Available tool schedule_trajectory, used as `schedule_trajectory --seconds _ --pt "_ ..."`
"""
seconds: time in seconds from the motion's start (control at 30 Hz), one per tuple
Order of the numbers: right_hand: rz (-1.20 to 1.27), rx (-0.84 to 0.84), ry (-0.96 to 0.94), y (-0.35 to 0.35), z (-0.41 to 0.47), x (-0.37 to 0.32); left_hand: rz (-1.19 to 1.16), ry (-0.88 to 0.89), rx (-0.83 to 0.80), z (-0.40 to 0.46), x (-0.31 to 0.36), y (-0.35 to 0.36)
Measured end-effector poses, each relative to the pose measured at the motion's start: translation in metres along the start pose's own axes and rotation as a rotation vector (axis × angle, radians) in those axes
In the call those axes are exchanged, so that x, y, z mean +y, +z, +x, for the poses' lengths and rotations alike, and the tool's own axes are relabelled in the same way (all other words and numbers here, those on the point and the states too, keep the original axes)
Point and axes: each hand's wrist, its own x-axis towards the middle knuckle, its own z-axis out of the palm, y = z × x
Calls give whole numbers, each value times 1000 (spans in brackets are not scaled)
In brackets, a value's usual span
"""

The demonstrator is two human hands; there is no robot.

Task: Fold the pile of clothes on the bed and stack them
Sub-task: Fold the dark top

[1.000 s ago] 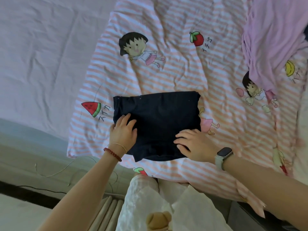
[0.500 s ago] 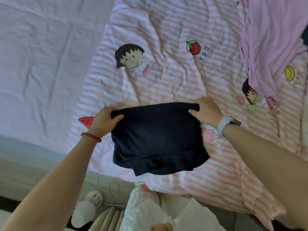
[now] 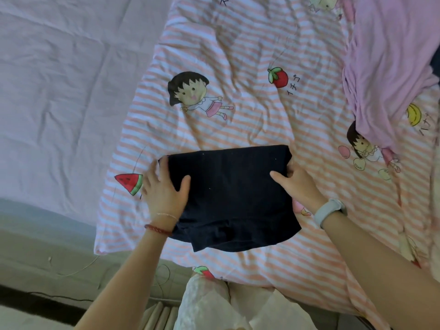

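- Pale lilac bed sheet [image 3: 59, 96] spread out beyond and to the left of the left hand, creased.
- Pink-and-white striped quilt [image 3: 238, 55] with cartoon prints under both hands, running out ahead and to the right.
- Crumpled lilac garment [image 3: 385, 67] heaped well beyond the right hand, at the far right, lying on the quilt.
- Folded dark navy garment [image 3: 228, 196] held between the two hands, fold edge on the far side, loose layered hems hanging toward the person over the quilt.
- Both forearms reaching in from below, angled toward each other.
- Left hand [image 3: 164, 194] gripping the navy garment's left edge: thumb laid on top of the cloth, fingers curled round the side.
- Right hand [image 3: 297, 186] gripping the right edge: thumb on top pointing left, fingers tucked behind the cloth.
- Pale watch band [image 3: 329, 211] on right wrist.
- Red bead bracelet [image 3: 158, 229] and thin chain on left wrist.
- Watermelon print [image 3: 129, 183] just left of the left hand.
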Motion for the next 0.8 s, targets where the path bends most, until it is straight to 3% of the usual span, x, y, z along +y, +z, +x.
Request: schedule_trajectory --seconds 0.13,0.27,0.37,0.43,0.5,0.57,0.63,0.7,0.8 --pt "58 -13 9 6 -11 9 340 421 -149 -48 22 29" --pt "95 -129 -59 1 -19 6 568 363 -348 -56 26 54" --pt "39 -188 -132 -4 -25 -3 580 329 -442 -46 22 63" --pt "51 -206 -193 -1 -31 -17 384 308 -446 -40 23 56" --pt "122 -266 -263 9 -42 -38 -89 176 -371 -37 21 39" --pt "124 -330 -335 31 -52 -60 -592 -77 -282 -36 9 18" --pt "77 -416 -365 62 -57 -81 -977 -390 -335 -37 -7 -4" --pt "46 -522 -326 93 -59 -98 -1189 -646 -452 -38 -26 -16" --pt "-60 -527 -365 120 -59 -101 -1230 -793 -502 -42 -44 -18"
